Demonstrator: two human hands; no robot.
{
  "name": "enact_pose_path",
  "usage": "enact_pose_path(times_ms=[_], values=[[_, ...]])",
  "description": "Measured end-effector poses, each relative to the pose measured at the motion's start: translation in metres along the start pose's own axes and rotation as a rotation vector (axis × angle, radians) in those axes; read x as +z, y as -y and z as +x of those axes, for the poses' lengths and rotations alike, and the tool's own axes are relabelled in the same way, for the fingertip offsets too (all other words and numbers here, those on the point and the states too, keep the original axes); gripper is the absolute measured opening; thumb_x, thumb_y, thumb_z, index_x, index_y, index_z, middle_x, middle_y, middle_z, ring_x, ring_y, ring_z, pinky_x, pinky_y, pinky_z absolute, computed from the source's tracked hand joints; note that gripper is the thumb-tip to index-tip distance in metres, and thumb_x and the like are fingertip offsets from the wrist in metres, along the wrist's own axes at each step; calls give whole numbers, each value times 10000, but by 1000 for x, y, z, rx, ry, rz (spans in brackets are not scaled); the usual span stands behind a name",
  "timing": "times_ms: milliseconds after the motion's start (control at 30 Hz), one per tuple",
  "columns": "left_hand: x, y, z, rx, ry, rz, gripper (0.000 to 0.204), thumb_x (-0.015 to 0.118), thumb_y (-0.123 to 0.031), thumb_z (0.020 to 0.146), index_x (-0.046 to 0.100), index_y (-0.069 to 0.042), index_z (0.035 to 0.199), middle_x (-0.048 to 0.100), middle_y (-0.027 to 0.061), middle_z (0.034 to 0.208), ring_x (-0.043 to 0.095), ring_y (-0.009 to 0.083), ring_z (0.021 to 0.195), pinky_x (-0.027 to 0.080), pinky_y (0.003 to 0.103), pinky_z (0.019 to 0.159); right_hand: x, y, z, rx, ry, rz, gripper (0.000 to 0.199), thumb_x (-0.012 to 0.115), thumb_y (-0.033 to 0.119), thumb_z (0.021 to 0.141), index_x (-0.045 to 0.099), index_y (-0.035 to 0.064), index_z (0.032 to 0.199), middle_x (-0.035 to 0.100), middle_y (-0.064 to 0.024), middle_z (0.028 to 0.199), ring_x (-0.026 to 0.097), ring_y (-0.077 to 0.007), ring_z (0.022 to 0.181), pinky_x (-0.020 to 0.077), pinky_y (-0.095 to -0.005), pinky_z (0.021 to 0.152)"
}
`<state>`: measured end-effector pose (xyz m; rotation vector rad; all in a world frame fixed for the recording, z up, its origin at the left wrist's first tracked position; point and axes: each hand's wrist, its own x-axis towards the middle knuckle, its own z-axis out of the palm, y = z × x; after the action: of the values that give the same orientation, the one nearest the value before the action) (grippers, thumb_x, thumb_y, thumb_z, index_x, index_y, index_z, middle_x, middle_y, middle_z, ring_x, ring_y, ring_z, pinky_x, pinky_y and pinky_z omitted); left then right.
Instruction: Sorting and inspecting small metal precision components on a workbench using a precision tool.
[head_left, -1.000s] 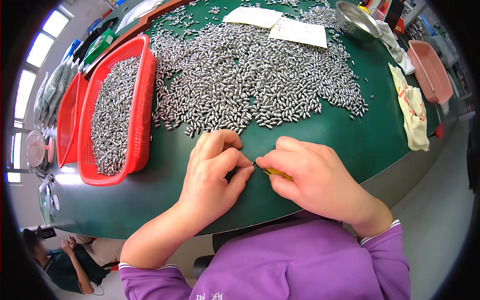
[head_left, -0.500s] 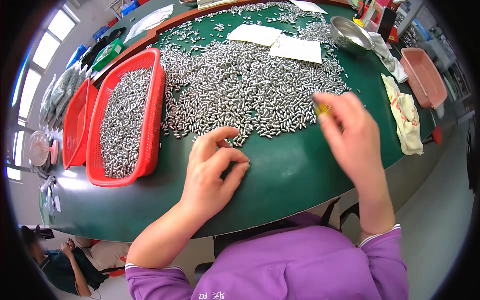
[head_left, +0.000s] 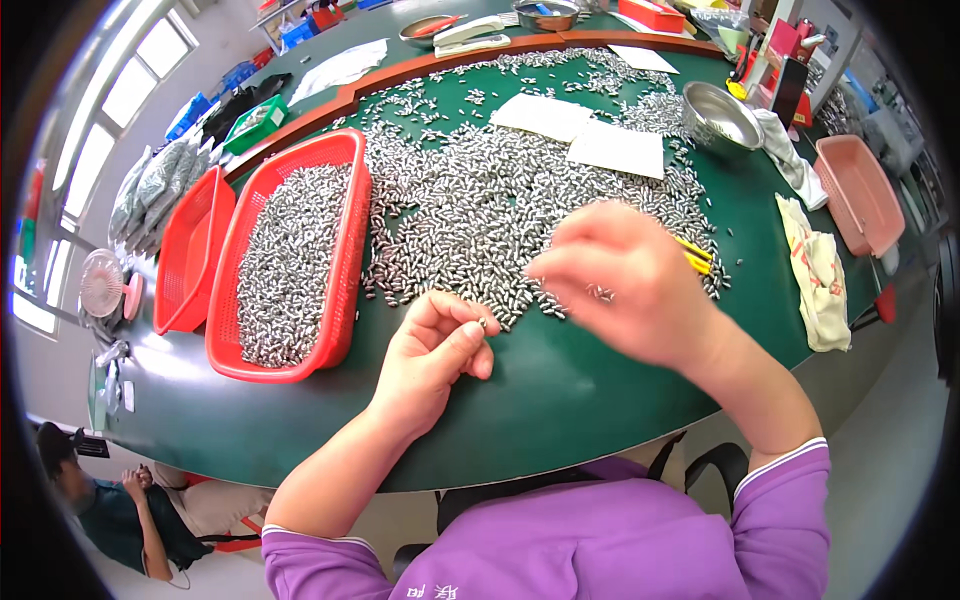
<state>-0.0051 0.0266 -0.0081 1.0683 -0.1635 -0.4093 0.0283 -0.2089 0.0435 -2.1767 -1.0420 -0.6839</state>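
Metal piece (head_left: pixel 483 322) is clamped by the left hand (head_left: pixel 428 355) at the near edge of the parts pile (head_left: pixel 465 205); whether the blurred right hand (head_left: pixel 635 285) is clamped cannot be told. If loosely pinched, the piece could be lost there.

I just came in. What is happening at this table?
The person in purple pinches a small metal piece with the left hand. The right hand, blurred, is over the near side of a pile of similar pieces on the green table; whether it holds anything is unclear. A yellow tool shows just beyond it. A red basket at left holds more pieces.
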Motion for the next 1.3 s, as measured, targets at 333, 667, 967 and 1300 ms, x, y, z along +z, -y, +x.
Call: enact_pose_path(times_ms=[333, 667, 967, 1300], values=[[-1, -2, 1, -37, 0, -9, 73, 530, -8, 956, 512, -61, 1003, 622, 85, 1025, 591, 121, 717, 499, 259, 672, 39, 4, -17, -57, -2, 58, 203, 715, 171, 763, 670, 158, 960, 589, 12, 954, 588, -196, 916, 447, -366, 788], [-1, 1, -2, -23, 18, 64, 130, 589, -12, 934, 503, -56, 1022, 614, 77, 1015, 629, 141, 799, 520, 269, 724, 39, 9, -14, -53, -26, 102, 194, 777, 123, 692, 695, 137, 867, 593, 1, 869, 604, -202, 814, 455, -347, 673], [-1, -6, -2, -90, -4, 9, 245, 612, -38, 927, 476, -29, 1130, 614, 94, 1018, 660, 188, 885, 526, 284, 768, 41, 1, -16, 227, 123, 519, 164, 764, 65, 741, 705, 105, 889, 605, -31, 878, 602, -193, 834, 493, -320, 740], [1, -7, 0, -161, 3, 113, 340, 587, -29, 930, 415, -30, 1223, 603, 95, 1016, 653, 176, 826, 523, 275, 733, 43, 6, -15, 97, 48, 300, 150, 729, 103, 775, 699, 124, 921, 601, -24, 871, 600, -214, 794, 474, -345, 698]])
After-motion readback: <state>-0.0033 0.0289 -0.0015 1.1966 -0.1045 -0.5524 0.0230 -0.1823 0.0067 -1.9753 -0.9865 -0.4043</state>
